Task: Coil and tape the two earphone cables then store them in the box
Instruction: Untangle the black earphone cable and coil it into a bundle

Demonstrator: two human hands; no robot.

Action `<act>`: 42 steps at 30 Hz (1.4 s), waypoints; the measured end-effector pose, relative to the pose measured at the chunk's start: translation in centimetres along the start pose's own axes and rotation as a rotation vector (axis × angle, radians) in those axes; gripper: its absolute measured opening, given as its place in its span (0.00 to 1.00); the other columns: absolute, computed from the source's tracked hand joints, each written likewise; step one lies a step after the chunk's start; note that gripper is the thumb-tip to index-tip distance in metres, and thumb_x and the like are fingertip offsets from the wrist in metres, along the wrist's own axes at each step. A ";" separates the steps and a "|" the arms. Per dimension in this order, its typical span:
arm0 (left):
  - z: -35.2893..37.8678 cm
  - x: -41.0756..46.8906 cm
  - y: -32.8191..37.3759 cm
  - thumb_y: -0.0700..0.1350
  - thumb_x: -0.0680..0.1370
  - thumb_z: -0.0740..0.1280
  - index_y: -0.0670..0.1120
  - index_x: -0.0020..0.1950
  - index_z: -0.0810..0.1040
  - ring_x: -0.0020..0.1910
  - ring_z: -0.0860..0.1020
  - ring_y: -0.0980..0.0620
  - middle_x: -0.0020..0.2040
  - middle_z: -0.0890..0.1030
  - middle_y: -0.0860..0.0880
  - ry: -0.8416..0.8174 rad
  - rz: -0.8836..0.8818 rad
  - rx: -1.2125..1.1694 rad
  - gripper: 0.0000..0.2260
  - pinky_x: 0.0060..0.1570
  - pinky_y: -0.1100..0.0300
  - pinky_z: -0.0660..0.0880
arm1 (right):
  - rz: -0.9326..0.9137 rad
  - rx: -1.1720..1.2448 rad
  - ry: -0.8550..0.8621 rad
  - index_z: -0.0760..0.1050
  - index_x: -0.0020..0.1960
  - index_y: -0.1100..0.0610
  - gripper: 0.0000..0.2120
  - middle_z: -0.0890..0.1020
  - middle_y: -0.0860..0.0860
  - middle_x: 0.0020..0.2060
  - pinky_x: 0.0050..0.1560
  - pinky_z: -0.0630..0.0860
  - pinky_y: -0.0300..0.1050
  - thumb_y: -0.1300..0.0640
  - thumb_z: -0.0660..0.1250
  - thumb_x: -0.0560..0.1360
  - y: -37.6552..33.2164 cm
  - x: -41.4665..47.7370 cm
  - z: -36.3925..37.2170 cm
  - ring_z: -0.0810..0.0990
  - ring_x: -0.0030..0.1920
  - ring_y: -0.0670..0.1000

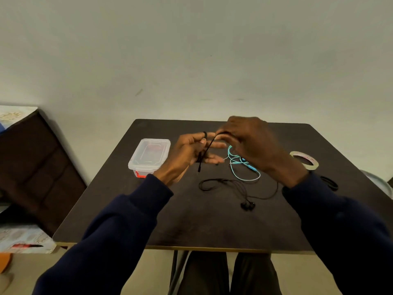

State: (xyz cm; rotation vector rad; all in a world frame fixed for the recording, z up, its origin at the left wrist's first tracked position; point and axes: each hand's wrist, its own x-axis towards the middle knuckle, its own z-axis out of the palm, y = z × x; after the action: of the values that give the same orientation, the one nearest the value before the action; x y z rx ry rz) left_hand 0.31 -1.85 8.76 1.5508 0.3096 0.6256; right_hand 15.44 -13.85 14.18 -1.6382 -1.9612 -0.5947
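- Head view, looking down on a dark counter (191,226) set against a pale wall.
- Both hands raised over the far middle of the counter, sharing the black earphone cable (210,145) between them.
- Left hand (187,152): palm turned toward the right, fingers (217,144) mostly stretched out, one turn of the cable wound round the index finger, thumb pressing the strand against the fingers. Gripping the cable.
- Right hand (251,145): back toward the camera, fingers curled, pinching the same strand just beside the left fingertips.
- Strand pulled straight from that pinch down across the left palm, plug end hanging free below the hand.
- Remainder of the black cable lying slack on the counter beneath the hands, in a loose loop, ending in two earbuds (247,205) side by side nearer the front edge.
- Teal earphone cable (242,161) in a loose tangle on the counter, beneath the right hand and partly hidden by it, touched by neither hand.
- Clear plastic box (148,155) with a red latch, lid on, standing on the counter to the left of the left hand, apart from both cables.
- Roll of tape (314,163) lying flat near the right edge, just past the right wrist.
- Dark blue sleeves (119,231) on both arms.
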 end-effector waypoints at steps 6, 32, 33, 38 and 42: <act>0.7 -0.8 -0.9 0.47 0.87 0.53 0.37 0.65 0.77 0.30 0.77 0.50 0.53 0.84 0.35 -0.145 -0.057 -0.167 0.19 0.31 0.62 0.70 | 0.336 0.523 0.066 0.85 0.49 0.59 0.05 0.86 0.50 0.38 0.43 0.81 0.44 0.60 0.71 0.77 2.2 0.2 3.3 0.84 0.38 0.46; -0.2 -1.6 -2.1 0.38 0.85 0.54 0.37 0.52 0.82 0.28 0.68 0.53 0.32 0.72 0.46 -0.052 -0.154 0.128 0.17 0.32 0.62 0.71 | 0.175 0.388 -0.066 0.85 0.51 0.54 0.06 0.81 0.38 0.36 0.35 0.70 0.29 0.57 0.70 0.77 1.5 -2.7 2.1 0.80 0.35 0.40; 0.0 -2.0 -1.9 0.40 0.85 0.53 0.37 0.52 0.82 0.28 0.63 0.53 0.32 0.68 0.47 -0.092 -0.194 0.033 0.18 0.31 0.62 0.69 | 0.223 0.448 -0.063 0.85 0.51 0.53 0.06 0.82 0.40 0.35 0.34 0.70 0.30 0.56 0.70 0.77 2.0 -2.3 2.2 0.80 0.35 0.42; 0.5 -2.8 -1.0 0.46 0.87 0.53 0.42 0.48 0.76 0.27 0.54 0.57 0.33 0.66 0.50 -0.225 -0.222 -0.518 0.16 0.30 0.64 0.61 | 0.406 0.689 -0.009 0.85 0.51 0.55 0.07 0.83 0.47 0.31 0.30 0.67 0.33 0.55 0.68 0.79 2.8 -1.6 4.7 0.75 0.27 0.41; 0.2 -2.1 -0.2 0.42 0.87 0.50 0.43 0.48 0.78 0.30 0.74 0.57 0.42 0.80 0.47 -0.187 -0.081 -0.740 0.18 0.37 0.61 0.77 | 0.559 0.935 -0.042 0.84 0.51 0.59 0.08 0.82 0.50 0.30 0.26 0.66 0.34 0.59 0.66 0.81 1.2 -2.8 7.5 0.71 0.26 0.44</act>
State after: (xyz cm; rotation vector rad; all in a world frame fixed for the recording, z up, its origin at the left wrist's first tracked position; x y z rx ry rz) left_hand -1.24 -3.21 8.11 0.8689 -0.0126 0.4518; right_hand 16.18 -11.03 6.61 -1.4279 -1.3362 0.5108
